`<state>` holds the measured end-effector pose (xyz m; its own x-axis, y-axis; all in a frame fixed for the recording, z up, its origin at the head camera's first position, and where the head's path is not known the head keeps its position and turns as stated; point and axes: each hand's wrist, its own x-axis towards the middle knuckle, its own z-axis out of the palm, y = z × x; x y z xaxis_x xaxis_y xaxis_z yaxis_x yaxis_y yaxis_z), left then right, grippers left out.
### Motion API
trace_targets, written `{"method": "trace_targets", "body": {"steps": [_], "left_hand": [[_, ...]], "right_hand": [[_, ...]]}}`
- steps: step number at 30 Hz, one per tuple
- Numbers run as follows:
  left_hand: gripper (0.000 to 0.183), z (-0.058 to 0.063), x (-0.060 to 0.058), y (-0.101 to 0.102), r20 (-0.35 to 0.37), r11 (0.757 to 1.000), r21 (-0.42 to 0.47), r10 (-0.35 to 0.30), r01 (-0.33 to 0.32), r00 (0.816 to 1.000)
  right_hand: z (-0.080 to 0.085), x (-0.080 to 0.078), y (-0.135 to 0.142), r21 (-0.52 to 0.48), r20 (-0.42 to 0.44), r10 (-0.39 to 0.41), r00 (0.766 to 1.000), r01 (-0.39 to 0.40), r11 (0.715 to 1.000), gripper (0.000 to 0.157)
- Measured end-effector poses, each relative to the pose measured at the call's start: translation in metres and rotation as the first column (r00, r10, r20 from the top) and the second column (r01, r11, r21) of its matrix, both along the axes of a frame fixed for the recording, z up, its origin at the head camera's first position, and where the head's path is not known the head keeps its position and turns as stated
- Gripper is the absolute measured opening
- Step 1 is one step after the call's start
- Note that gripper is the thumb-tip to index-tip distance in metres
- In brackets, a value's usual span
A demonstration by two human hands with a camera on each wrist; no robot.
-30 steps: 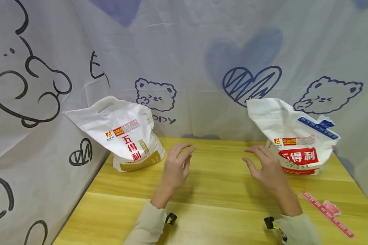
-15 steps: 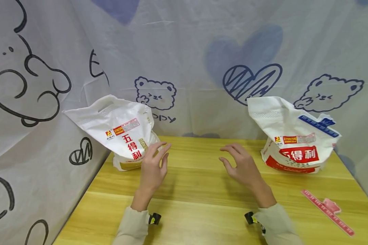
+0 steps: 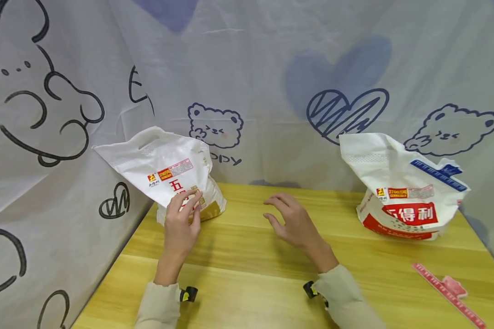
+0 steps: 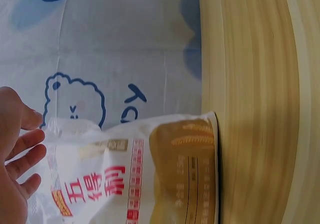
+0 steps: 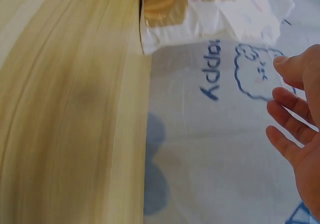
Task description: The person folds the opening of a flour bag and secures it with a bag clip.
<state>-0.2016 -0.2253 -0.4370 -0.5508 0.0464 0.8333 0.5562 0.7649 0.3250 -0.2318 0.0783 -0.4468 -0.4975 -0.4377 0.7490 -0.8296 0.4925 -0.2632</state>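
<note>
A white flour bag with red characters and a gold base stands at the left, its open-looking top flopped toward the left. In the head view my left hand hovers in front of it, fingers loosely bent with nothing in them; the left wrist view shows the same bag beyond the fingers. Over the middle of the table my right hand is held with thumb and fingers apart, holding nothing. In the right wrist view that hand is well short of the bag.
At the right stands another white flour bag with a red label and a blue sealing clip across its upper corner. A pink sealing clip lies on the wooden table. A printed cloth hangs behind.
Both hands have moved left across the table, the left one coming in front of the left flour bag and the right one away from the right bag. Bags and pink clip stay in place.
</note>
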Motion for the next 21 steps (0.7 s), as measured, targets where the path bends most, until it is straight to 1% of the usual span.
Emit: {"method": "trace_targets", "body": {"steps": [6, 8, 11, 14, 17, 21], "left_hand": [[0.037, 0.001, 0.003, -0.024, 0.014, 0.998, -0.022, 0.054, -0.054, 0.998], [0.037, 0.002, 0.005, -0.032, 0.008, 0.997, -0.031, 0.068, -0.067, 0.998], [0.038, 0.005, 0.006, -0.044, -0.023, 0.995, -0.038, 0.092, -0.092, 0.996], [0.039, 0.007, 0.007, -0.055, -0.040, 0.994, -0.048, 0.097, -0.098, 0.995], [0.037, 0.008, 0.009, -0.064, -0.035, 0.992, -0.065, 0.104, -0.106, 0.994], [0.032, 0.009, 0.010, -0.075, -0.030, 0.985, -0.065, 0.158, -0.160, 0.987]], "right_hand": [[0.004, -0.006, -0.032, 0.042, 0.025, 0.035, 0.999, -0.036, 0.998, 0.029], [0.004, -0.008, -0.042, 0.058, 0.031, 0.039, 0.999, -0.041, 0.997, 0.028], [0.004, -0.011, -0.055, 0.074, 0.029, 0.050, 0.998, -0.052, 0.996, 0.026], [0.003, -0.014, -0.067, 0.080, 0.022, 0.059, 0.998, -0.060, 0.995, 0.026], [0.001, -0.016, -0.078, 0.079, 0.016, 0.067, 0.998, -0.068, 0.995, 0.028], [0.003, -0.019, -0.094, 0.080, 0.012, 0.086, 0.996, -0.086, 0.993, 0.030]]}}
